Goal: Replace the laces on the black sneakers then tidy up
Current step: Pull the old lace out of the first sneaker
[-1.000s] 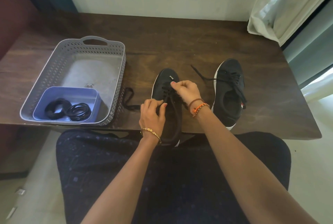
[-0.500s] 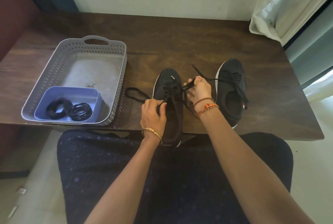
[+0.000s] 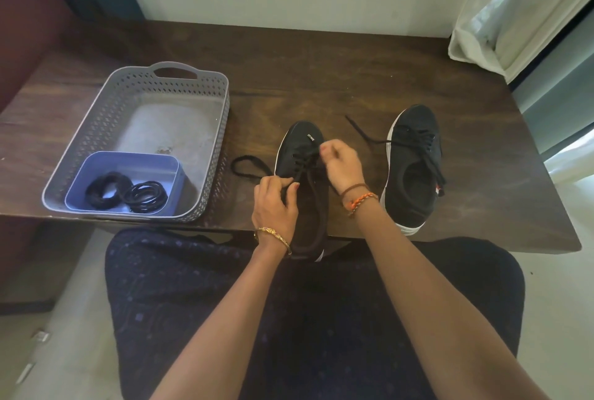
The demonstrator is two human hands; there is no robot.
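Seen from above, at a dark wooden table (image 3: 321,71). Two black sneakers side by side, toes pointing away, heels toward the seated person. Left sneaker (image 3: 303,155) under both hands, its long axis running straight out from the lap. Left hand (image 3: 274,203) curled, pinching the lace (image 3: 247,165) at the shoe's left edge, near the middle eyelets; a loose loop of that lace trailing leftward on the table. Right hand (image 3: 342,164) also curled, apparently pinching the other lace end just right of the eyelets, nearer the toe than the left hand; exact grip hard to make out. Right sneaker (image 3: 413,174) untouched, well apart to the right, laced, one lace end stretched leftward toward the hands. Far left, a grey perforated basket (image 3: 96,116) holding a small blue tub (image 3: 96,163) with coiled black laces (image 3: 127,195). Likely mid-lacing, next pull across the tongue, side to side.
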